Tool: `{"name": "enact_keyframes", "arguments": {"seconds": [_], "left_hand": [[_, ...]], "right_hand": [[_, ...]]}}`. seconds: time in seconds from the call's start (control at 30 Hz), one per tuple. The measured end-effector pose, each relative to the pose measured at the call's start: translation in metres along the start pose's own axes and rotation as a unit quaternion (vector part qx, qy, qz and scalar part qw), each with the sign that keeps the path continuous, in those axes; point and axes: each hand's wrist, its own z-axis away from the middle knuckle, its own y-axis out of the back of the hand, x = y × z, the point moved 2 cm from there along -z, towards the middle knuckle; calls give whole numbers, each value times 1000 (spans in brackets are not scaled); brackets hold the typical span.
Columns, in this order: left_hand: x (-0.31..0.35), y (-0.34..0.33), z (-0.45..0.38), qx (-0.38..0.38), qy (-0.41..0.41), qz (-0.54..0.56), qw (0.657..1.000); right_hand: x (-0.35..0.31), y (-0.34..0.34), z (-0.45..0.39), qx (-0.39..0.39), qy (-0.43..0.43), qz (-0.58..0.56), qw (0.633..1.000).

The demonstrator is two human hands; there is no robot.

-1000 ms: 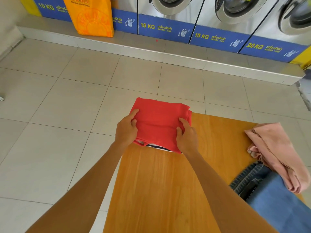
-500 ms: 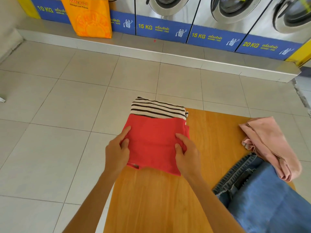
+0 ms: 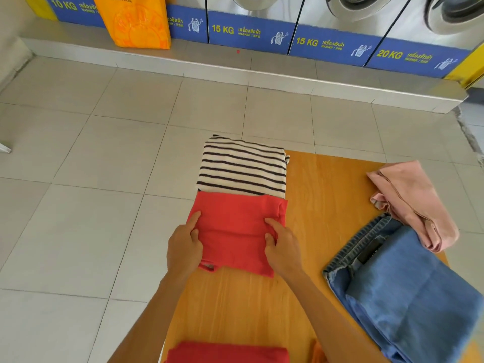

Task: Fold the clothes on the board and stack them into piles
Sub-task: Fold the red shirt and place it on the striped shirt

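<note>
Two hands, ours: left hand (image 3: 185, 247) and right hand (image 3: 282, 247) each pinch a side edge of the folded red garment (image 3: 233, 231), which lies on the wooden board (image 3: 322, 205) overlapping the striped top (image 3: 243, 169). Step, by our judgement: stacking. Next move calls for squaring red over striped.

Orange bag (image 3: 136, 22) on ledge (image 3: 235, 72); washers (image 3: 348, 6) behind.
</note>
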Motion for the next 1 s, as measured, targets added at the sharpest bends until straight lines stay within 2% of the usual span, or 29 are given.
{"name": "enact_keyframes", "arguments": {"seconds": [0.17,0.27,0.37,0.53,0.77,0.83,0.9,1.0], "left_hand": [[3,1,-4,-16,-15,-28,999],[3,14,12,-51,7,-15,999],[-2,31,45,-49,35,0,998],[-23,52,122,-28,83,54,995],[-47,42,228,-44,16,-3,999],[-58,42,251,-22,24,-45,998],[-69,42,273,-4,65,-80,995],[-88,38,301,-43,117,-83,989]], "right_hand": [[-7,7,2,-13,-5,14,1000],[-9,16,22,-28,-1,29,999],[-1,23,54,-18,2,21,1000],[18,25,123,7,59,21,998],[44,17,231,24,120,61,991],[52,13,259,30,120,64,990],[59,8,283,22,111,73,991],[70,-4,307,-41,47,76,995]]}}
